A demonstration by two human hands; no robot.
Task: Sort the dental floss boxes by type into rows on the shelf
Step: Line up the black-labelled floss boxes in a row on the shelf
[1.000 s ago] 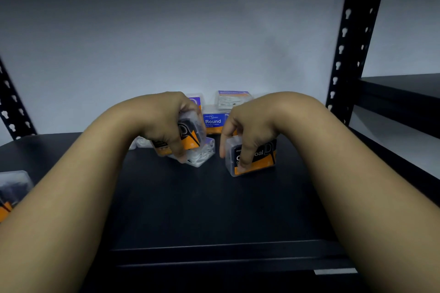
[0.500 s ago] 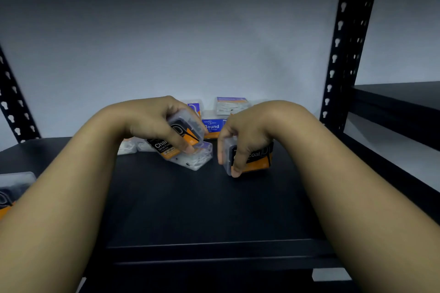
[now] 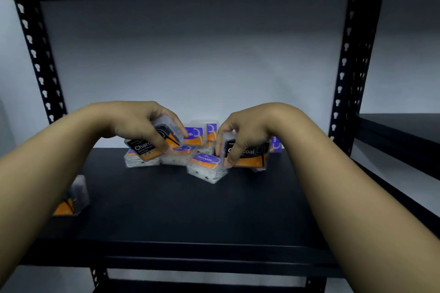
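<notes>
Left hand (image 3: 133,123) pinches a tilted clear plastic black-and-orange Charcoal floss box (image 3: 154,141) above the pile at the back of the black metal shelf (image 3: 190,211). Right hand (image 3: 245,133) has its grip curled round a second upright Charcoal box (image 3: 250,153), beside a purple-labelled Smooth box (image 3: 206,166)

Black-and-orange Charcoal box (image 3: 152,145); purple-and-orange Smooth box (image 3: 206,160); black shelf (image 3: 166,209)

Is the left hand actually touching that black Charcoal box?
Touching. The head view shows the left hand with fingers curled over the Charcoal box, gripping it above the pile.
</notes>
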